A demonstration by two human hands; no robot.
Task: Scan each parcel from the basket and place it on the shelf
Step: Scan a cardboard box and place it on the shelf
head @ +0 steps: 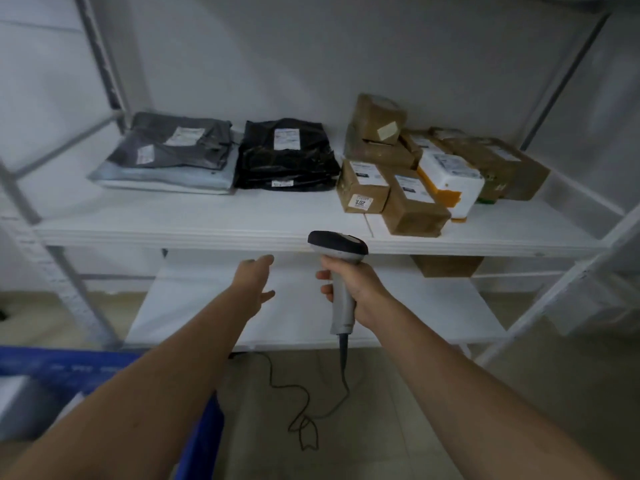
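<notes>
Our right hand grips the barcode scanner, while the left hand is spread and holding nothing. The parcels sit on the shelf beyond our fingers, with the blue basket at lower left.

Upper shelf board: white, parcels along the rear.
Beyond and left of the fingers of the left hand: grey mailer bags, stacked flat. Straight beyond those fingers: black bag, just beside the grey stack. Beyond and right of the right hand fingers: brown cartons clustered, a white-and-orange box among them.
</notes>
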